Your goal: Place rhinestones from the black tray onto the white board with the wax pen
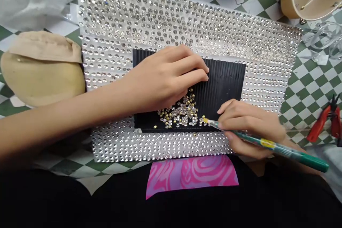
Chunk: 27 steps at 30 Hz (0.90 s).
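A black ridged tray [224,82] lies on a white sheet set with rows of clear rhinestones [187,35]. My left hand [171,73] rests over the tray, palm down, fingers reaching right with their tips at the ridges; the thumb is hidden and nothing shows in the fingers. Below it, a pile of loose gold-backed rhinestones [184,112] spreads along the tray's flat front part. Gripped in my right hand [248,124] is a slim green pen-like tool [283,149], its pale tip pointing left at a few stones beside the pile.
A beige tub [296,3] with several stones inside stands at the back right. Red-handled pliers [323,121] lie at the right on the green-and-white checked cloth [301,92]. A beige pouch-like piece [42,71] and clear plastic bags [32,3] sit at the left.
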### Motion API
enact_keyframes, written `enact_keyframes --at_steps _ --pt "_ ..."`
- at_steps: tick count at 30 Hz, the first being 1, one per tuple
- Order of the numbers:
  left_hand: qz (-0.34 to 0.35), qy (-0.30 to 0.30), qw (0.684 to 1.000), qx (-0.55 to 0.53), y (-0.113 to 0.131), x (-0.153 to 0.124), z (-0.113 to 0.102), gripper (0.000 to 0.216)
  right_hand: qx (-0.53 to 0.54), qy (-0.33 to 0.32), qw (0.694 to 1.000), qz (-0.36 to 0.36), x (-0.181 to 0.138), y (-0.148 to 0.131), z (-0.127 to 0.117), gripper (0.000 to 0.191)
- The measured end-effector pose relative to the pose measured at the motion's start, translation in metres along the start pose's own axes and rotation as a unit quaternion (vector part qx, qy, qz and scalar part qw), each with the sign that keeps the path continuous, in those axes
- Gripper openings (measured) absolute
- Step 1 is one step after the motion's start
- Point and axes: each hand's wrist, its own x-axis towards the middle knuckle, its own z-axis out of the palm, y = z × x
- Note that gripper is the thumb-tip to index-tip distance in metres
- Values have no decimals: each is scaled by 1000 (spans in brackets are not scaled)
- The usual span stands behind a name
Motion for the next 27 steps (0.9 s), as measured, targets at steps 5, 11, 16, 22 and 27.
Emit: enact_keyframes --at_steps 5,11,16,22,27 --pt "-28 -24 999 -19 4 6 -2 47 -30 -18 999 -23 0 6 3 19" --pt "-74 -53 995 -51 10 11 -9 50 -51 -13 998 -45 0 7 3 22" --pt "-79 -58 993 -61 8 11 -8 49 -26 -13 999 -37 -1 8 0 24" --pt "-75 -73 994 -34 9 10 -10 53 -2 -13 999 -31 -1 14 -8 26" --pt "-74 -69 994 -29 9 10 -8 54 -31 -13 999 -31 1 9 -3 20"
